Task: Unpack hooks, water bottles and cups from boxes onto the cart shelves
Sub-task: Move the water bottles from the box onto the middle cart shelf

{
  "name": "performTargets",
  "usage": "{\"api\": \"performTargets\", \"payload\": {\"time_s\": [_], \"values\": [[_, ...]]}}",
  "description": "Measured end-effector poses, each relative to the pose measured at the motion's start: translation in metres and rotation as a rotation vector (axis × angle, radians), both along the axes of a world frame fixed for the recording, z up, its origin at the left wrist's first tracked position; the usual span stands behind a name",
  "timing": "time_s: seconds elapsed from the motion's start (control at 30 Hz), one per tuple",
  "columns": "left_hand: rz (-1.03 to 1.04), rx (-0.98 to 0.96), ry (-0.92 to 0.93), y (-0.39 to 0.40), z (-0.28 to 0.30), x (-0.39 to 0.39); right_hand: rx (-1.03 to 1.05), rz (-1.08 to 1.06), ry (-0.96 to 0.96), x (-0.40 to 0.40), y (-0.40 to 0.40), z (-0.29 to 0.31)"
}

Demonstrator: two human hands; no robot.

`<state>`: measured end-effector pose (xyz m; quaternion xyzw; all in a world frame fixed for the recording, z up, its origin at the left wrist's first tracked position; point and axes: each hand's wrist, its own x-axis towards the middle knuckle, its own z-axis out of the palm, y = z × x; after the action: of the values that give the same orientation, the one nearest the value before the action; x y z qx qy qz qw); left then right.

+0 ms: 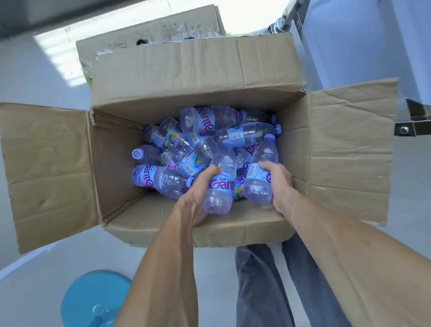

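A big brown cardboard box (193,92) is sitting on the pale floor (35,82) with all its flaps lying open. Behind it, another cardboard box (147,34) is standing, touching the far flap. To the right, part of a shiny metal cart (417,119) is showing, with a wheel (277,27) near the top of the view. Down at the lower left, a round blue base (91,302) with a blue pole is resting on the floor. Grey trouser legs (260,294) are showing below the big box.

Inside the big box, a heap of clear water bottles (207,135) with blue labels and pale purple caps is lying every which way, some on top of others.

Both arms are reaching down into the near side of the box. The left hand (198,190) is curling its fingers round one bottle (221,183), which is standing with its bottom pointing toward the person. The right hand (279,184) is wrapping round another bottle (260,177) just beside it, its cap pointing away. The two held bottles are almost touching each other, just above the heap.
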<state>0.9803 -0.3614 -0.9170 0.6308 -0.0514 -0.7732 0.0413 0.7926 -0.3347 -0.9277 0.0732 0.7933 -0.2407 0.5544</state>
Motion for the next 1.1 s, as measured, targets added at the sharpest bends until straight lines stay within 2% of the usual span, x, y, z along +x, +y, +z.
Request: {"api": "performTargets", "payload": {"time_s": [0.13, 0.2, 0.37, 0.53, 0.67, 0.77, 0.83, 0.93, 1.1], "values": [[0.082, -0.05, 0.088, -0.002, 0.027, 0.0, -0.028, -0.062, -0.197, 0.001, 0.003, 0.02], [0.125, -0.056, 0.07, -0.003, 0.044, 0.002, -0.068, -0.077, -0.286, -0.003, 0.001, 0.034], [0.181, -0.1, 0.021, 0.0, 0.078, -0.002, -0.139, -0.043, -0.33, -0.011, -0.006, 0.071], [0.218, -0.115, 0.019, 0.017, 0.119, -0.032, -0.181, 0.091, -0.289, -0.024, -0.005, 0.125], [0.104, -0.212, -0.002, 0.05, 0.149, -0.069, -0.205, 0.115, -0.456, -0.046, 0.011, 0.165], [0.102, -0.25, 0.009, 0.086, 0.166, -0.096, -0.209, 0.244, -0.519, -0.078, 0.035, 0.185], [0.07, -0.252, -0.023, 0.11, 0.174, -0.12, -0.208, 0.334, -0.453, -0.106, 0.058, 0.196], [0.049, -0.23, -0.132, 0.149, 0.182, -0.171, -0.184, 0.412, -0.218, -0.158, 0.101, 0.204], [0.035, -0.328, -0.222, 0.183, 0.193, -0.286, -0.132, 0.401, 0.072, -0.266, 0.151, 0.211]]}}
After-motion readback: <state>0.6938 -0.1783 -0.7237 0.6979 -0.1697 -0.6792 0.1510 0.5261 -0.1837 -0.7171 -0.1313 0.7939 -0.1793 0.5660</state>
